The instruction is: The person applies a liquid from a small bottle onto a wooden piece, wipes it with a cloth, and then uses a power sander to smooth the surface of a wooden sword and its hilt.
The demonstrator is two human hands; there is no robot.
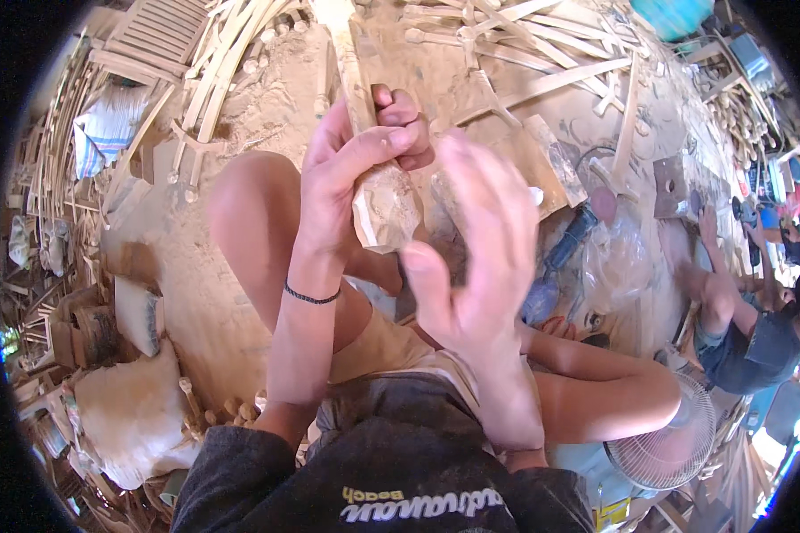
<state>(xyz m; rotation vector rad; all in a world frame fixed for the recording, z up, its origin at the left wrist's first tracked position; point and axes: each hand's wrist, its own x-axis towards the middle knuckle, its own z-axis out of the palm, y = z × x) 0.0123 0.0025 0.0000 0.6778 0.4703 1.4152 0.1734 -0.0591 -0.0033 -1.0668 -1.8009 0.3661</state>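
My left hand (364, 147) is wrapped round a long pale carved wooden piece (387, 209), with the thumb laid across it. The held piece has a narrow shaft, a thick faceted block at the end nearest me, and a wider pale part at the top edge of the view. Beside the block, my right hand (480, 240) is lifted with its fingers stretched out and the thumb apart. It is smeared by motion and nothing shows in it. Whether its thumb touches the block I cannot tell.
Carved wooden sword-like pieces (551, 89) lie heaped ahead, with more wooden sticks (218, 80) at left. A blue power tool (569, 238) and a clear plastic bag (618, 266) lie right of me. A fan (662, 435) stands near my knee; another person (738, 329) sits at far right.
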